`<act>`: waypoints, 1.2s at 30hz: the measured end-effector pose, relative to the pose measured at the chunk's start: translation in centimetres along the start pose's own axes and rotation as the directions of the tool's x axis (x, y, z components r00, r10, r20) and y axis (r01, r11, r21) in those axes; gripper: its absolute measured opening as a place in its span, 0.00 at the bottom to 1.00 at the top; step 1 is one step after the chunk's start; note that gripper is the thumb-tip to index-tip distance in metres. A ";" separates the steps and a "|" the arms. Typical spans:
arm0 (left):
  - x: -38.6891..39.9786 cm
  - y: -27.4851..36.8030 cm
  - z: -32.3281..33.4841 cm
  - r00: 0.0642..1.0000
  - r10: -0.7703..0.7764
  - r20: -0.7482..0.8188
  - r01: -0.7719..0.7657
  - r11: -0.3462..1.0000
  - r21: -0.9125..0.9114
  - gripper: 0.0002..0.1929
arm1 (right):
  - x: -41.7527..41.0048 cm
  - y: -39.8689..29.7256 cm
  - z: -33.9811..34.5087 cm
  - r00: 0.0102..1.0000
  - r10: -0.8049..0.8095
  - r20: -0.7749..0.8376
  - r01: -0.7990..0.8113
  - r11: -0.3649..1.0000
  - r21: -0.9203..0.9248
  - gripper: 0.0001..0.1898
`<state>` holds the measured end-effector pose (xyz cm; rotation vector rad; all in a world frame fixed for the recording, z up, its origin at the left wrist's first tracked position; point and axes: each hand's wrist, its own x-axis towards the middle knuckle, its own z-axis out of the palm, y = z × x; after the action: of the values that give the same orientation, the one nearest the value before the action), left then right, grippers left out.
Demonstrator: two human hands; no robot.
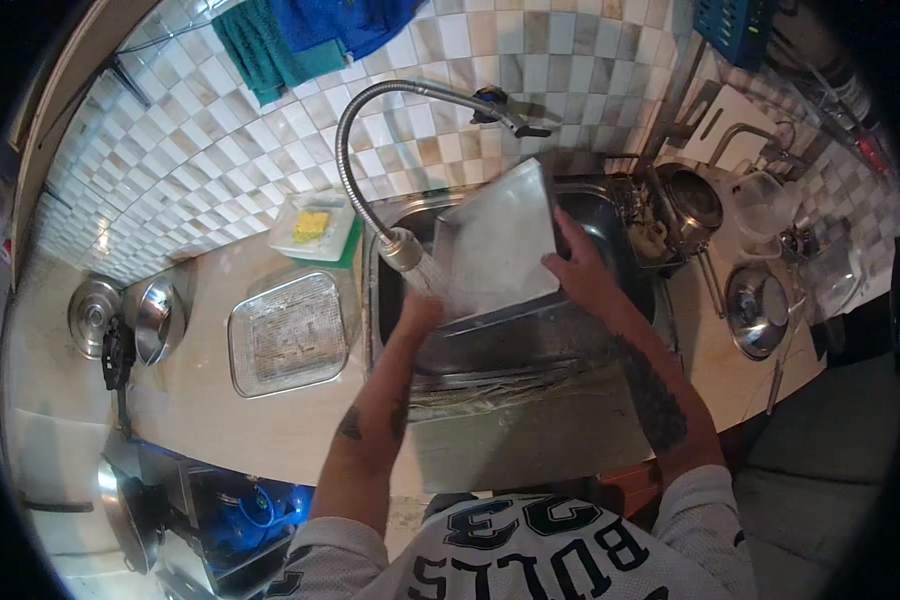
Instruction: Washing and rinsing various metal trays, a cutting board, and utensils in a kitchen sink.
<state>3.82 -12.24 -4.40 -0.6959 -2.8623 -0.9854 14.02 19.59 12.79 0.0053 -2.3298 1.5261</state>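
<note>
A rectangular metal tray point(502, 240) is tilted over the stainless steel sink point(487, 367). My right hand point(581, 266) grips its right edge, thumb on the near face and fingers around the side. At the tray's lower left corner is my left hand point(423, 311), its fingers mostly hidden behind tray and water. A flexible-neck faucet point(345, 142) arches down from the tiled wall. Water runs from its spray head point(403, 251) onto the tray's left side and my left hand.
Left of the sink are a wire rack in a tray point(289, 335), a plastic container point(337, 221) with a yellow sponge point(311, 225), and a steel bowl point(159, 322). On the right stand a pot point(688, 196), another bowl point(756, 311) and clear plastic containers point(761, 206). Towels point(270, 52) hang above.
</note>
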 end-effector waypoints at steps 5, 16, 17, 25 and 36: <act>1.8 13.0 -12.0 0.850 -0.150 0.505 0.415 0.782 -0.466 0.14 | -7.5 8.8 -6.2 0.973 0.014 0.229 0.022 0.988 -0.153 0.20; -6.8 26.7 -23.3 0.977 -0.112 -0.181 0.108 0.994 -0.031 0.25 | -1.5 16.9 18.6 0.784 -0.546 0.294 0.544 0.834 0.098 0.27; -6.4 26.7 -21.7 0.986 -0.078 -0.148 0.072 0.996 -0.050 0.25 | -0.5 20.6 18.6 0.852 -0.417 0.316 0.326 0.896 0.302 0.28; -6.9 16.9 -12.2 0.938 -0.289 0.191 0.332 0.590 -0.736 0.47 | 4.0 6.5 5.8 0.758 0.652 0.015 -0.502 0.568 0.652 0.34; 0.1 16.0 -7.2 0.806 -0.200 0.557 0.589 0.174 -0.789 0.36 | -4.4 3.2 -4.1 0.851 0.516 -0.099 -0.234 0.540 0.808 0.29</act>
<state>9.68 -5.29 10.55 0.0504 -2.3367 -3.0800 18.73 23.72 10.06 -0.5424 -1.2789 2.4296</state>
